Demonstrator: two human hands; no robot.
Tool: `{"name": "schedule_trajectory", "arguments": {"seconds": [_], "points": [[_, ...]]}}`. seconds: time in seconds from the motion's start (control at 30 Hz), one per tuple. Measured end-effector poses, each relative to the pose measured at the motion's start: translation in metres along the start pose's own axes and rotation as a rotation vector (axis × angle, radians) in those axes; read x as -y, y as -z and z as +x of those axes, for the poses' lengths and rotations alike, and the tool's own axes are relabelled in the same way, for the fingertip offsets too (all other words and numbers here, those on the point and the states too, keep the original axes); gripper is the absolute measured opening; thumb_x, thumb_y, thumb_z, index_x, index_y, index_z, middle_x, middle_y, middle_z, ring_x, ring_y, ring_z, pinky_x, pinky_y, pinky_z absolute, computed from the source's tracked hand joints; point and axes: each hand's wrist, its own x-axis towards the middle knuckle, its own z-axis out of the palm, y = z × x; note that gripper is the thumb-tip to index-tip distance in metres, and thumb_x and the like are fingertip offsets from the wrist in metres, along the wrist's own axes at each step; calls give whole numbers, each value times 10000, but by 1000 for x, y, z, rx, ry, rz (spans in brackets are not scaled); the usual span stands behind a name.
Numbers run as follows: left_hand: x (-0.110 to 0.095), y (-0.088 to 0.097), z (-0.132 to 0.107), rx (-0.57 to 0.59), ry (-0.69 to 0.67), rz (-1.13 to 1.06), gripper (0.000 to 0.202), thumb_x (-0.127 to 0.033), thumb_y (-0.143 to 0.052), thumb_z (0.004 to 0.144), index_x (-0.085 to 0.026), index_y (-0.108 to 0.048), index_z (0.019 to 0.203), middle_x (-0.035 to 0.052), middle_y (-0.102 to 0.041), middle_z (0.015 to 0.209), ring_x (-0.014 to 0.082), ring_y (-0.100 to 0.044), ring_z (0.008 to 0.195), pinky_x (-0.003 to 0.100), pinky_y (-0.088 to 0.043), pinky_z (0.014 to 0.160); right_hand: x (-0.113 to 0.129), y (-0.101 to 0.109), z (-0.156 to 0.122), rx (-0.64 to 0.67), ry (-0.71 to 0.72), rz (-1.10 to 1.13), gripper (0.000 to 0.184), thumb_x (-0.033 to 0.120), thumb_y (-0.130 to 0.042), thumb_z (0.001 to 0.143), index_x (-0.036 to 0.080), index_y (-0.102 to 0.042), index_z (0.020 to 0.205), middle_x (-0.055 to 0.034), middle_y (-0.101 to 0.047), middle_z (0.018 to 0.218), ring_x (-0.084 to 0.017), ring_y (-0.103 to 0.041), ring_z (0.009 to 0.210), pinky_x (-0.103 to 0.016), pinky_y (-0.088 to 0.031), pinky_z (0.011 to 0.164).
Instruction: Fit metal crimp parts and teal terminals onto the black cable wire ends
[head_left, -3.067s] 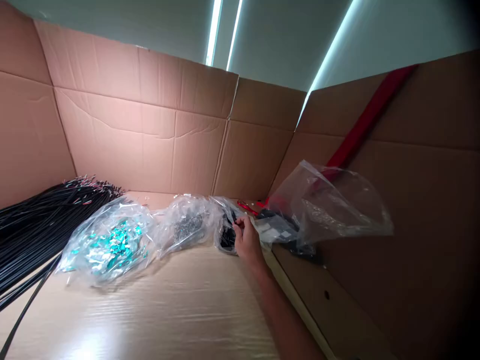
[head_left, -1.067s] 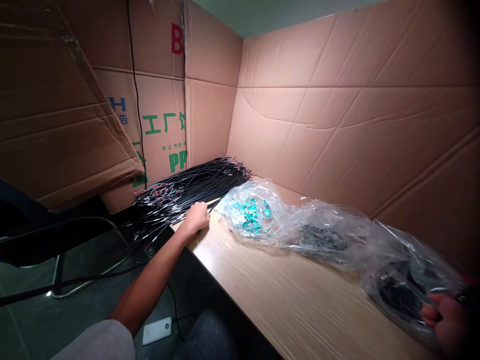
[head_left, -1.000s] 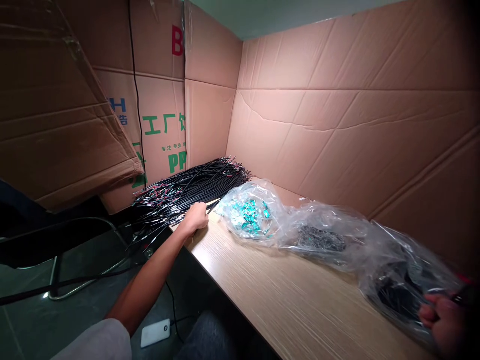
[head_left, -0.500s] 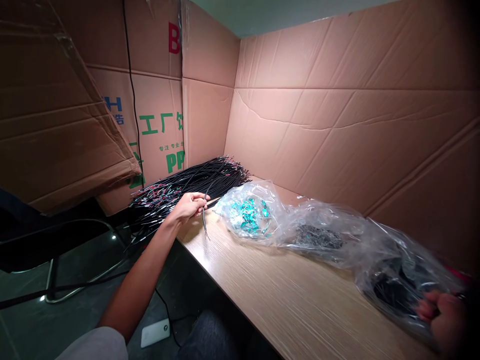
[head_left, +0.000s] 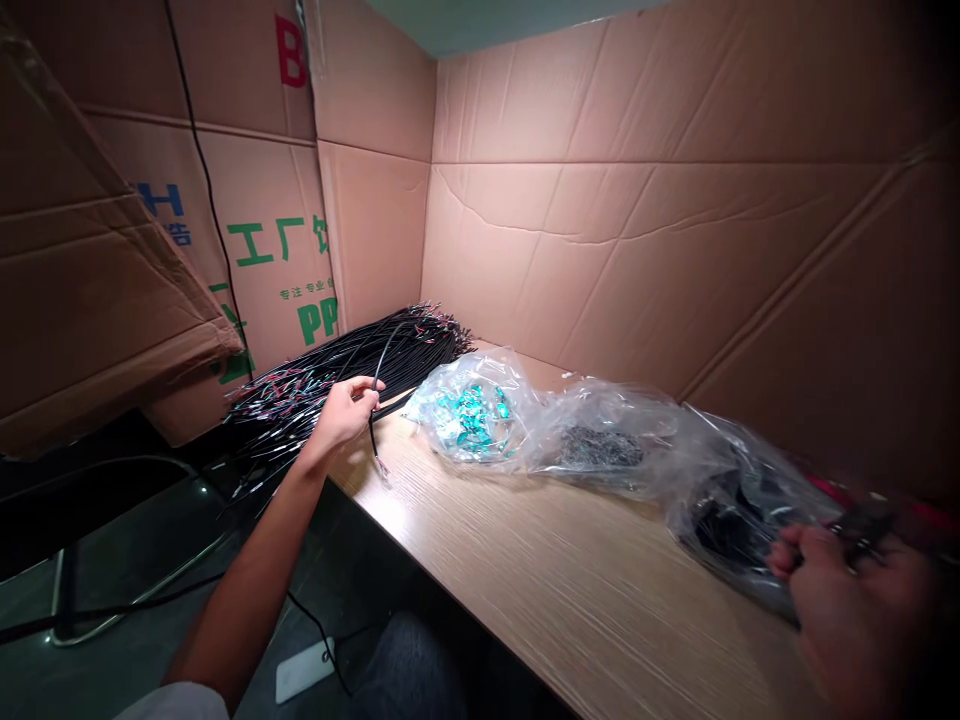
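Observation:
My left hand (head_left: 349, 408) pinches a thin black cable (head_left: 373, 432) between thumb and fingers. One end of it hangs over the table, with fine stripped wires showing at the tip. Behind this hand lies a large bundle of black cables (head_left: 360, 350) with red and white wire ends. At the right edge my right hand (head_left: 832, 580) is closed around a dark pliers-like tool (head_left: 866, 530), blurred and partly in shadow. It is in front of a clear plastic bag of black parts (head_left: 727, 520).
Along the wooden table (head_left: 525, 560) lie a clear bag with teal pieces (head_left: 476, 415) and another with small dark metallic parts (head_left: 600, 445). Cardboard walls (head_left: 585, 230) enclose the back and left. A white phone-like object (head_left: 304, 670) is below, left of the table.
The view has shifted right, so the scene sits further left. My right hand has come further into view with the dark tool. My left hand still pinches the cable.

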Motion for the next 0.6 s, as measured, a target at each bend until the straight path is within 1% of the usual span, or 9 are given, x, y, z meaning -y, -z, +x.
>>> {"name": "schedule_trajectory", "arguments": {"seconds": [0.03,0.07,0.13,0.23,0.37,0.47,0.53,0.6], "points": [[1,0,0,-10,-3,25,369,-320,-680,781,-111,-748,1077,38,-671,764,107,-486,557,240,-383,546,8,-1,-4,26,-4,-37,507,567,-406,742,98,-446,931,-132,-483,855,3,-438,610,-211,-361,583],[2,-1,-1,-21,-4,50,374,-326,-673,784,-110,-756,1078,41,-675,764,114,-492,566,244,-390,558,14,-1,-7,34,-10,-47,512,560,-403,721,91,-420,925,-129,-488,858,-2,-441,604,-217,-372,582],[4,-1,-3,-45,-1,104,402,-349,-655,795,-103,-771,1092,44,-675,762,128,-501,575,259,-395,574,22,-2,-10,9,-52,-10,513,540,-390,692,88,-385,936,-121,-492,860,-8,-426,583,-219,-361,564],[8,1,-7,-91,-27,204,433,-402,-614,844,-93,-790,1091,57,-678,763,164,-544,616,290,-405,617,27,-2,-10,0,-106,35,496,498,-389,679,87,-370,955,-113,-495,864,-17,-421,568,-216,-354,547],[13,8,-8,-155,-103,441,386,-418,-540,934,-125,-785,989,86,-717,773,221,-633,713,333,-430,724,32,-2,-12,-27,-151,90,463,459,-413,689,88,-372,963,-97,-486,835,-16,-417,557,-191,-347,530],[10,14,-8,-186,-187,594,385,-391,-512,987,-147,-805,1041,108,-782,881,252,-691,788,350,-444,783,36,-1,-14,-48,-174,129,445,426,-426,674,90,-382,961,-91,-485,821,-23,-416,550,-186,-337,517],[4,18,-8,-243,-246,646,394,-374,-509,1009,-157,-821,1113,116,-815,990,269,-726,859,354,-454,815,34,0,-14,-36,-160,126,442,422,-430,661,87,-388,946,-96,-491,828,-29,-423,554,-197,-339,515],[-2,21,-6,-282,-289,662,406,-370,-512,1023,-158,-827,1166,117,-826,1056,275,-747,894,352,-462,825,31,0,-12,-31,-138,116,446,436,-432,658,83,-400,929,-101,-492,834,-28,-425,556,-204,-340,516]]}}
